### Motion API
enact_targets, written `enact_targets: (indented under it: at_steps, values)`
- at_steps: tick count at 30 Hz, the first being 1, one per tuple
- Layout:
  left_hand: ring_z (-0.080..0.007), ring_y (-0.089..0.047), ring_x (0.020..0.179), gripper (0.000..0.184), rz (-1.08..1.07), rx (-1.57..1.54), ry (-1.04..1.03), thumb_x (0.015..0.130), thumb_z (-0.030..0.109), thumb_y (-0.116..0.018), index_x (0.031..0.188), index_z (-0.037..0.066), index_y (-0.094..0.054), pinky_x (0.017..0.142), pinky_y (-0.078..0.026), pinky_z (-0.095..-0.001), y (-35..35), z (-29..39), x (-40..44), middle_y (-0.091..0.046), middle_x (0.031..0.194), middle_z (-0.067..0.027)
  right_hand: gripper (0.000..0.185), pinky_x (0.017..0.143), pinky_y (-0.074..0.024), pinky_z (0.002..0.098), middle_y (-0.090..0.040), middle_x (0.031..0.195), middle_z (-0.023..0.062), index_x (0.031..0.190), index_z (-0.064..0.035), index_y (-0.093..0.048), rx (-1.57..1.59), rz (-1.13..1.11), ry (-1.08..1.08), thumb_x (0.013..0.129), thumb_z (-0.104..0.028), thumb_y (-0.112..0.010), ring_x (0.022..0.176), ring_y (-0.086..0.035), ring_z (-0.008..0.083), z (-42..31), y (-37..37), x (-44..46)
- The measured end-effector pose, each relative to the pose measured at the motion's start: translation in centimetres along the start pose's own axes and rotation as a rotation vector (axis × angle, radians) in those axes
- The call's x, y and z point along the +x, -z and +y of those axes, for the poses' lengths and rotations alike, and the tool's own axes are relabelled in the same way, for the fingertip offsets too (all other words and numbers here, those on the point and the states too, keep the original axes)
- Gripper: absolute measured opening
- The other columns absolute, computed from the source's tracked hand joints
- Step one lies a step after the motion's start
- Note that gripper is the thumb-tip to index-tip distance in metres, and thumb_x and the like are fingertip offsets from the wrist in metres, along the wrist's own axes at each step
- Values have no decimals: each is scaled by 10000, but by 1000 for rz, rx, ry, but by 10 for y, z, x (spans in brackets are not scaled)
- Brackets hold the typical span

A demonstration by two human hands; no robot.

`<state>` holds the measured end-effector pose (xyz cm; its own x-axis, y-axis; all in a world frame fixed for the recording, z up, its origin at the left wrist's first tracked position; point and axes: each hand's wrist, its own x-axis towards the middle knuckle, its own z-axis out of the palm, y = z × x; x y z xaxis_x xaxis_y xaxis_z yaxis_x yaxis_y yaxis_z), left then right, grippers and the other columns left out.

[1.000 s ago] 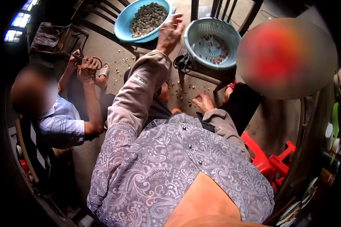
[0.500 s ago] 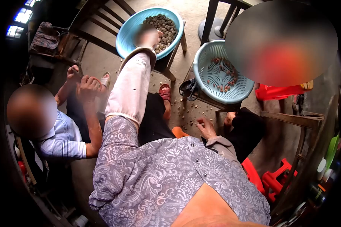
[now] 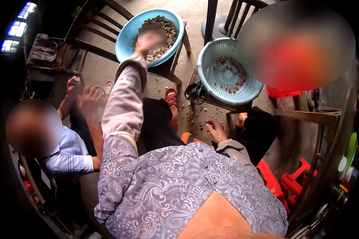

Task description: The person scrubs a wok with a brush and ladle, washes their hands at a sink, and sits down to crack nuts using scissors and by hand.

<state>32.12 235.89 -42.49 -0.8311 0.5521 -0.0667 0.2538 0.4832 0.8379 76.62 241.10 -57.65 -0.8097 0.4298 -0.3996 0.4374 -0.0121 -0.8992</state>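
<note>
My left hand [image 3: 148, 40] reaches into the blue basket [image 3: 124, 36] of brown unshelled nuts [image 3: 168, 30]. A blur hides its fingers, so its grip cannot be made out. Low by my lap, my right hand [image 3: 217, 131] has loosely curved fingers, slightly apart, with nothing visible in them. A pale blue-green basket [image 3: 205, 75] holds scattered small reddish pieces [image 3: 230, 88]. Black-handled scissors [image 3: 196, 93] lie beside that basket on its dark support.
At the left, a seated person [image 3: 70, 151] has both hands raised around something blurred. Wooden chairs [image 3: 95, 28] stand behind the baskets. Small bits [image 3: 201, 109] litter the floor. Red stools [image 3: 297, 179] are at lower right. Another person is largely blurred at upper right.
My left hand has gone from above the blue basket's right edge down into its nuts. My right hand remains low, its fingers slightly more curved. The view has shifted.
</note>
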Motion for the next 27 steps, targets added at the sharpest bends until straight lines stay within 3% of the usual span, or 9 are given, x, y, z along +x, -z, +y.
enact_targets:
  at_steps: [2,8,10,11,14,16,17,20,27]
  values:
    - [-59,-492,593,167,-249,-470,-53,823,212,-665,894,61,-656,554,-395,-187,9,17,-61,-642,790,-3,192,625,-482,260,-609,834,50,1038,-15,-569,150,3,34,893,-140,-547,682,-599,120,-4,-2,0]
    - [-52,-527,643,117,-586,-311,20,830,127,-648,835,13,-621,567,-440,-210,-80,9,-228,-621,736,8,300,743,-491,217,-586,1002,22,1214,-77,-527,733,-197,42,941,-201,-521,815,-578,74,-42,-5,-20]
    - [-69,-556,671,144,-536,-278,-7,829,128,-651,804,-2,-596,591,-462,-237,-121,-13,-255,-619,719,-14,308,734,-500,220,-596,1012,23,1220,-84,-522,970,-257,6,934,-200,-531,826,-589,80,-45,-7,-26]
    - [-75,-560,663,148,-511,-75,-46,829,122,-651,812,-9,-583,586,-456,-240,-125,2,-267,-616,697,-34,318,743,-493,217,-596,1003,27,1215,-75,-518,955,-220,1,926,-203,-546,834,-584,84,-39,-7,-28]
    - [-84,-560,652,151,-541,-149,-131,870,135,-603,837,-12,-587,577,-448,-245,-153,-4,-277,-614,688,-40,318,751,-482,206,-603,980,36,1181,-50,-522,931,-114,4,905,-198,-579,842,-575,92,-17,-5,-23]
    - [-235,-643,692,178,-526,-140,-110,842,183,-616,829,6,-601,623,-493,-334,-157,-4,-265,-640,751,-148,273,734,-482,195,-614,965,36,1133,-39,-544,950,-45,9,900,-175,-587,824,-577,93,-6,1,-17]
    - [-262,-631,725,172,-390,-27,-224,838,182,-620,857,13,-591,654,-492,-352,-157,-6,-256,-624,773,-154,147,664,-508,174,-648,894,25,1002,-59,-629,1018,26,-28,867,-118,-628,790,-616,88,-14,3,-19]
    - [-281,-600,838,232,-9,386,-444,819,166,-639,1010,61,-561,717,-486,-385,-164,-24,-221,-581,887,-163,126,712,-535,199,-642,938,66,983,-49,-594,1127,40,28,858,-34,-597,815,-626,118,-13,6,-21]
    - [-429,-518,1046,721,-268,820,-108,737,258,-694,1327,119,-304,872,-455,-464,-188,-21,-178,-502,1118,-239,236,755,-544,227,-635,954,53,1006,-75,-580,1230,72,94,803,42,-607,859,-628,140,-9,17,-23]
